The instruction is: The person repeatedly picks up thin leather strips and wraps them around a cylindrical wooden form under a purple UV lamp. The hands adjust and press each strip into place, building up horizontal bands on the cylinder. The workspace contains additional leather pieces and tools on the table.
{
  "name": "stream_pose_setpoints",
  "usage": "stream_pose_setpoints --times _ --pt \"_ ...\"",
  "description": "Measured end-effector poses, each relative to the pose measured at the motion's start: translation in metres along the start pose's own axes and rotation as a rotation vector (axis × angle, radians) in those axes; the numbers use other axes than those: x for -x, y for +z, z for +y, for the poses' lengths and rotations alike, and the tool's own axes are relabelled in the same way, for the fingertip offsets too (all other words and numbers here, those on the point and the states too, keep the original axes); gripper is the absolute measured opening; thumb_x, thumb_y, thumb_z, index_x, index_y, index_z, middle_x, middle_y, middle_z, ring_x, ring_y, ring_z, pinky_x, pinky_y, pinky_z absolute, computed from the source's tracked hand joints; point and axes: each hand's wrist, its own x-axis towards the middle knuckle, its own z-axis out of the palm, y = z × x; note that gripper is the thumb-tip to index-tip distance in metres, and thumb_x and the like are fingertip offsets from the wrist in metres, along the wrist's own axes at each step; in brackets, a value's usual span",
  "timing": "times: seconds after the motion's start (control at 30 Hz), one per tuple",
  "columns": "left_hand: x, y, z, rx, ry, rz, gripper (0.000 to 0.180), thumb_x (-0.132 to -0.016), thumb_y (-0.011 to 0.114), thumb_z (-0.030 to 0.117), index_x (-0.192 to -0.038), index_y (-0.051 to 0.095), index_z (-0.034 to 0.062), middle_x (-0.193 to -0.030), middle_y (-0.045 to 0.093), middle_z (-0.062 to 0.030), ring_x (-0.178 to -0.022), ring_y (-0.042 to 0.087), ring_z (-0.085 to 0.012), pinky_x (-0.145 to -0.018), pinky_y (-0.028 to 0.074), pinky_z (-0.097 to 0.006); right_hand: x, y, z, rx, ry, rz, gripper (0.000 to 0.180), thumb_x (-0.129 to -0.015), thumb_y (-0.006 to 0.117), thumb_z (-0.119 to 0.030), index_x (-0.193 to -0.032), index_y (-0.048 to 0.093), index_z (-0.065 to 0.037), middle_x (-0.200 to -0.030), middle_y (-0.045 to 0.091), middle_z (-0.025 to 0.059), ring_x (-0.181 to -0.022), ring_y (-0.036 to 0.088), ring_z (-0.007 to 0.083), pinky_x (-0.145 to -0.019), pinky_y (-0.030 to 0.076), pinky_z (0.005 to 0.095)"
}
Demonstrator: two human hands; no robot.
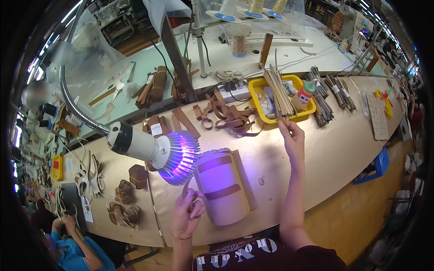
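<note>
At two o'clock on the surface (337,156), a yellow tray (270,120) held a capped bottle (303,98), clear plastic (266,105) and slim strips (279,92), their ends toward you, probably for easy reach. Your right hand (294,134) met those ends; whether it pinched one was unclear. Your left hand (188,211) curled at seven o'clock, grip unclear, beside the banded tan cylinder (229,209) at six, seemingly lamp-lit for visibility.

The person wears a dark maroon, short-sleeved T-shirt (312,260) with bold, decorative white lettering (266,246) across the front and a patch of smaller, fainter print beside it. The forearms are bare, slim and smooth in outline. Around the left wrist runs a thin, cord-like bracelet (183,237), too small to make out its material.
</note>
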Motion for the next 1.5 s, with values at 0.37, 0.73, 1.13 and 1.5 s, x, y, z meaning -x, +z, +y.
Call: stream_pose_setpoints --times 0.37,0.73,1.13,1.5 --pt "-0.026 0.049 -0.002 0.291 -0.152 -0.024 0.034 -0.100 0.046 0.014 -0.133 0.040 0.0105 -0.131 0.051 -0.0171 -0.049 0.028 -0.0005 -0.053 0.030 -0.017 0.081 0.025 -0.106 -0.358 0.258 -1.146 0.018 -0.092 0.062 -0.015 -0.096 0.066 0.002 -0.082 0.063 0.0037 -0.074 0.057 0.0086 -0.069 0.047 0.0226" --pt "-0.025 0.041 -0.003 0.338 -0.262 -0.214 0.025 -0.097 0.052 0.012 -0.122 0.048 0.0099 -0.093 0.059 -0.0022 -0.048 0.030 -0.0022 -0.054 0.032 -0.018 0.073 0.040 -0.095 -0.535 0.159 -1.219 0.022 -0.088 0.061 -0.018 -0.086 0.063 0.004 -0.087 0.062 0.0109 -0.069 0.058 0.0149 -0.060 0.048 0.0257" --pt "-0.022 0.016 0.034 -0.405 0.351 0.214 0.031 -0.085 0.063 -0.002 -0.114 0.051 -0.0005 -0.075 0.058 -0.0023 -0.049 0.039 -0.0060 -0.045 0.032 -0.021 0.061 0.052 -0.095 -0.106 0.169 -0.895 0.017 -0.087 0.067 -0.012 -0.093 0.068 0.004 -0.080 0.066 0.0051 -0.073 0.060 0.0097 -0.064 0.050 0.0244" --pt "-0.015 0.024 0.051 -0.329 0.271 0.150 0.059 -0.092 0.051 -0.002 -0.146 0.029 0.0059 -0.067 0.052 0.0019 -0.041 0.031 -0.0024 -0.045 0.028 -0.020 0.057 0.051 -0.088 -0.239 0.190 -0.916 0.027 -0.096 0.053 -0.020 -0.094 0.067 0.003 -0.081 0.066 0.0048 -0.075 0.058 0.0095 -0.072 0.045 0.0250"
